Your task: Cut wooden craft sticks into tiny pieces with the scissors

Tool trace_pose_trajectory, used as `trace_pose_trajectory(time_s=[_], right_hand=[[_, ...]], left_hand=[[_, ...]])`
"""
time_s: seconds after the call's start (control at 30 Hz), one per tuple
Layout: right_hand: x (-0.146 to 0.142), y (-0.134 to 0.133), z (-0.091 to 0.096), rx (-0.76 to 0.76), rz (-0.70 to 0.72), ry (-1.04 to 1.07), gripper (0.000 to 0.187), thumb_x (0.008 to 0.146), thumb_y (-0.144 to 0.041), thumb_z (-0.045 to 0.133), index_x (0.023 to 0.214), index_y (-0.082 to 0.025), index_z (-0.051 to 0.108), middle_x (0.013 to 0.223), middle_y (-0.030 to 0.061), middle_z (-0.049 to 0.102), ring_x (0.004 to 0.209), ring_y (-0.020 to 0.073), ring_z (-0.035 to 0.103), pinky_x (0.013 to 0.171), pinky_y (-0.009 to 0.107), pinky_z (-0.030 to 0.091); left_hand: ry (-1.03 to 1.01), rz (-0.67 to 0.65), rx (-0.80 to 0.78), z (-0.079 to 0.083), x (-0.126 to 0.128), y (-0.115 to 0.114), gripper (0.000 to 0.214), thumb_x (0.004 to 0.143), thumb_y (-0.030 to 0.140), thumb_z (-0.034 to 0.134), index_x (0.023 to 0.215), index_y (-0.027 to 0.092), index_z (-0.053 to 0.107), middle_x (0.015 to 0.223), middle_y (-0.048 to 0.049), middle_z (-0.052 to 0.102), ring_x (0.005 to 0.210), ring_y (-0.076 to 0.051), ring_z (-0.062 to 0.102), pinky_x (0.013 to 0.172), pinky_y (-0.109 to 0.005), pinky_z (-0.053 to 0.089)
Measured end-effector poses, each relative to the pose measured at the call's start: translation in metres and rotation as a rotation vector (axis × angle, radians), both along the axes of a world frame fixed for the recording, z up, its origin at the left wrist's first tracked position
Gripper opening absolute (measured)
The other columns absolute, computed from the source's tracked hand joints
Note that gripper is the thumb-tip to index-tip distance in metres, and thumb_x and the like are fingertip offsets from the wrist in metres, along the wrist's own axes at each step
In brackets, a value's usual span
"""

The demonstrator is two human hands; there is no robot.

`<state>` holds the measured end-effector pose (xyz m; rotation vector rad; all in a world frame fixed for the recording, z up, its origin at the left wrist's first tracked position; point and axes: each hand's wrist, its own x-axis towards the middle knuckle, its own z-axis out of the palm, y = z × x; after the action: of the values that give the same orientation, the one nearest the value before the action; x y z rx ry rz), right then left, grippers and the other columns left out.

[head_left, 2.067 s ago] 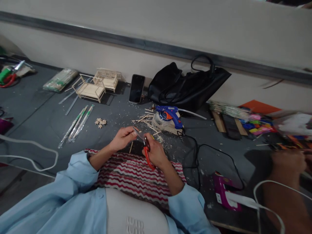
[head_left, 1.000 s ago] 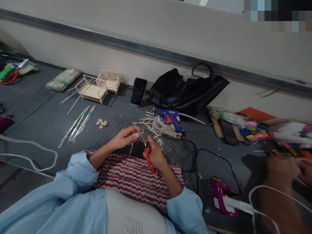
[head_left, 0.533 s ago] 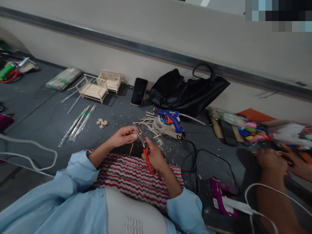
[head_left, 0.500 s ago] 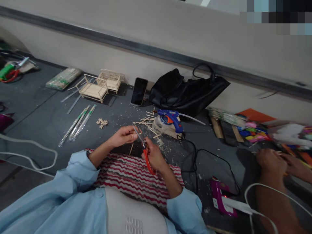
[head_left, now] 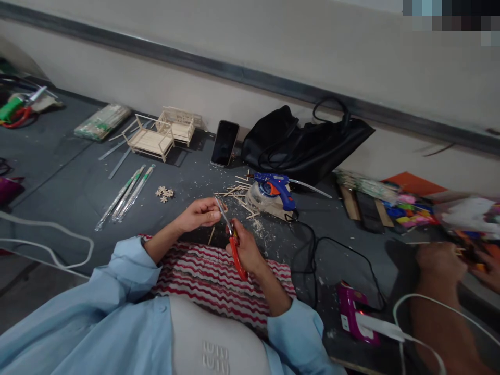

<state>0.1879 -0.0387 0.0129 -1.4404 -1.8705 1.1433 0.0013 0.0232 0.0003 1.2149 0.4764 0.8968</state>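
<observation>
Centrally, at the near side of a grey desk (head_left: 62, 192), a person's left hand (head_left: 200, 214) and right hand (head_left: 248, 249) work just above its surface. The right hand is wrapped around the handles of red-handled scissors (head_left: 237, 259), whose blades point to the far left, reaching just beside the left fingertips. The left thumb and fingers are drawn close together; whether they pinch a small piece cannot be told. Nor is it clear whether the blades are parted.

Working well here, by my judgement, calls for a steady left pinch, fingertips kept behind the cutting line, and small, controlled squeezes of the right hand, with any fine piece set deep between the blades rather than at their tips.

Just beyond the hands, loose wooden sticks (head_left: 233, 192) lie by a clear container (head_left: 255, 199), with a blue glue gun (head_left: 278, 186) resting on top; its nozzle faces left and deserves a wide berth, as it may be hot. To the left are small snowflake-shaped pieces (head_left: 164, 194); farther left and far stand two miniature wooden frames (head_left: 150, 142). At the right, another person's hand (head_left: 441, 263) rests near the desk's clutter.
</observation>
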Motion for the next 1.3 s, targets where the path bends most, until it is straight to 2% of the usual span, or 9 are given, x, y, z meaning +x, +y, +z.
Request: trace_pose_trajectory(time_s=[0.1, 0.2, 0.3, 0.4, 0.67, 0.83, 1.13, 1.2, 1.3], right_hand=[[0.001, 0.000, -0.002, -0.010, -0.017, 0.021, 0.028, 0.058, -0.017, 0.047, 0.085, -0.024, 0.042, 0.061, -0.0096, 0.041, 0.053, 0.0088, 0.036, 0.053, 0.022, 0.030], [0.003, 0.002, -0.005, 0.037, -0.075, -0.057, 0.031, 0.059, -0.016, 0.047, 0.089, -0.024, 0.044, 0.057, -0.0102, 0.039, 0.052, 0.0098, 0.036, 0.053, 0.022, 0.028], [0.005, 0.003, -0.008, 0.083, -0.101, -0.172, 0.033, 0.061, -0.015, 0.047, 0.093, -0.023, 0.045, 0.057, -0.0100, 0.039, 0.052, 0.0110, 0.038, 0.054, 0.023, 0.027], [0.006, 0.003, -0.009, 0.099, -0.068, -0.226, 0.034, 0.063, -0.016, 0.048, 0.096, -0.023, 0.044, 0.058, -0.0095, 0.041, 0.053, 0.0116, 0.040, 0.054, 0.023, 0.028], [0.009, 0.002, -0.007, 0.087, -0.024, -0.251, 0.039, 0.064, -0.017, 0.049, 0.101, -0.024, 0.044, 0.061, -0.0081, 0.044, 0.055, 0.0124, 0.042, 0.055, 0.023, 0.028], [0.009, 0.003, -0.011, 0.099, -0.011, -0.198, 0.040, 0.062, -0.015, 0.049, 0.100, -0.024, 0.046, 0.060, -0.0083, 0.042, 0.054, 0.0121, 0.041, 0.054, 0.023, 0.028], [0.004, 0.006, -0.015, 0.139, -0.063, -0.160, 0.034, 0.058, -0.014, 0.049, 0.090, -0.023, 0.045, 0.060, -0.0081, 0.040, 0.053, 0.0111, 0.038, 0.053, 0.023, 0.028], [0.004, 0.005, -0.013, 0.107, -0.068, -0.095, 0.033, 0.058, -0.015, 0.049, 0.091, -0.023, 0.045, 0.060, -0.0086, 0.040, 0.053, 0.0108, 0.038, 0.053, 0.023, 0.029], [0.001, 0.002, -0.009, 0.053, -0.079, 0.015, 0.035, 0.058, -0.017, 0.048, 0.092, -0.023, 0.045, 0.063, -0.0084, 0.043, 0.051, 0.0094, 0.037, 0.053, 0.023, 0.031]], left_hand=[[0.040, 0.051, 0.041, -0.003, 0.003, -0.001, 0.039, 0.081, 0.046, 0.065, 0.099, 0.012, 0.059, 0.057, 0.0064, 0.043, 0.044, -0.004, 0.035, 0.041, -0.016, 0.024], [0.219, 0.230, 0.183, -0.001, 0.008, -0.005, 0.036, 0.086, 0.046, 0.058, 0.101, 0.013, 0.060, 0.058, 0.0044, 0.048, 0.047, -0.006, 0.041, 0.045, -0.018, 0.030], [0.426, 0.401, 0.412, 0.003, 0.011, -0.009, 0.029, 0.089, 0.042, 0.054, 0.089, 0.015, 0.063, 0.065, -0.0007, 0.057, 0.057, -0.009, 0.048, 0.055, -0.020, 0.037], [0.483, 0.415, 0.524, 0.008, 0.010, -0.010, 0.031, 0.091, 0.041, 0.051, 0.079, 0.015, 0.063, 0.066, -0.0025, 0.058, 0.061, -0.011, 0.050, 0.060, -0.021, 0.039], [0.328, 0.263, 0.322, 0.004, 0.006, -0.008, 0.040, 0.090, 0.047, 0.051, 0.082, 0.011, 0.065, 0.064, -0.0006, 0.054, 0.059, -0.009, 0.044, 0.056, -0.020, 0.036], [0.237, 0.228, 0.191, 0.002, 0.007, -0.008, 0.042, 0.085, 0.052, 0.057, 0.081, 0.011, 0.066, 0.061, 0.0009, 0.051, 0.056, -0.008, 0.040, 0.053, -0.020, 0.033], [0.264, 0.235, 0.177, 0.003, 0.006, -0.008, 0.042, 0.085, 0.052, 0.057, 0.080, 0.011, 0.063, 0.061, 0.0026, 0.046, 0.057, -0.007, 0.037, 0.053, -0.020, 0.031], [0.257, 0.248, 0.162, 0.003, 0.007, -0.008, 0.040, 0.086, 0.051, 0.057, 0.084, 0.012, 0.063, 0.063, 0.0027, 0.045, 0.058, -0.007, 0.037, 0.053, -0.019, 0.031], [0.155, 0.195, 0.119, 0.004, 0.009, -0.009, 0.046, 0.083, 0.055, 0.058, 0.104, 0.014, 0.060, 0.068, 0.0024, 0.048, 0.057, -0.007, 0.039, 0.052, -0.019, 0.031]])
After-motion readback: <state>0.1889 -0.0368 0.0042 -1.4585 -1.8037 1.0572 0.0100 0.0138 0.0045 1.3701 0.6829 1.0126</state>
